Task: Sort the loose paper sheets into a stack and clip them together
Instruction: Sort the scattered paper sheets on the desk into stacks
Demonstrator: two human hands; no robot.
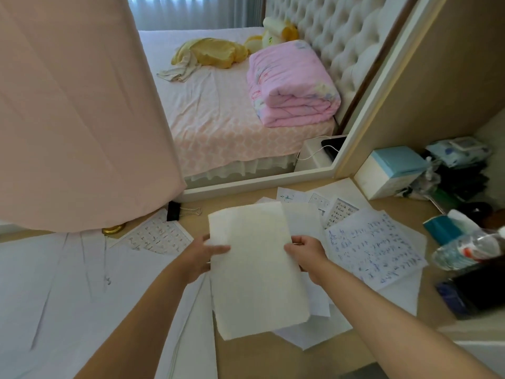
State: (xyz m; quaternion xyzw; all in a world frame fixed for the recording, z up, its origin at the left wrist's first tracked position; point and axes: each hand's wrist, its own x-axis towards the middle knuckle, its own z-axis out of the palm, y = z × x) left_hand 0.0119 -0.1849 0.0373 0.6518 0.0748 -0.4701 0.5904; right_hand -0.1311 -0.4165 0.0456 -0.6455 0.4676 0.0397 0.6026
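Both forearms (382, 299) reach forward (converging slightly); left hand (203, 255) and right hand (306, 254) pinch opposite edges of the paper stack (257, 272).

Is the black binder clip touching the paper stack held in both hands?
Apart. The head view shows bare desk between the binder clip and the paper stack.

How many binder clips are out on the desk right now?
1. The black binder clip lies by the mirror frame, beyond the left hand holding the paper stack. More could be hidden under the scattered sheets.
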